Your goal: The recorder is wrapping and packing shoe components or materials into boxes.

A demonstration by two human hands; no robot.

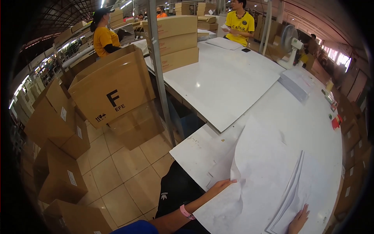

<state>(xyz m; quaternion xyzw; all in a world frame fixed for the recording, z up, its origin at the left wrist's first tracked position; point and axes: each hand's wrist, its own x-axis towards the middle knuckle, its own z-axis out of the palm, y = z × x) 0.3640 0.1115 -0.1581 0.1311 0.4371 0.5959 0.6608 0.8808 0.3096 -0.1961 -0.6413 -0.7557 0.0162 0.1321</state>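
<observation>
A large white sheet of thin paper (pixel 265 152) lies over the near part of the white table, with a raised crease along its left side. My left hand (pixel 223 186), a pink band on its wrist, pinches the sheet at that crease. To the right, a folded stack of white sheets (pixel 286 197) rests on the table with its layered edge showing. My right hand (pixel 299 220) lies on this stack near its right side, fingers stretched out and holding nothing. More white paper (pixel 222 167) shows under the sheet's left side.
A white table (pixel 218 82) extends away, carrying stacked cardboard boxes (pixel 177 43), a fan (pixel 290 45), a paper pile (pixel 294 85) and a red item (pixel 336 121). A metal post (pixel 157 66) and open cartons (pixel 113 87) stand left. Two people in yellow shirts are beyond.
</observation>
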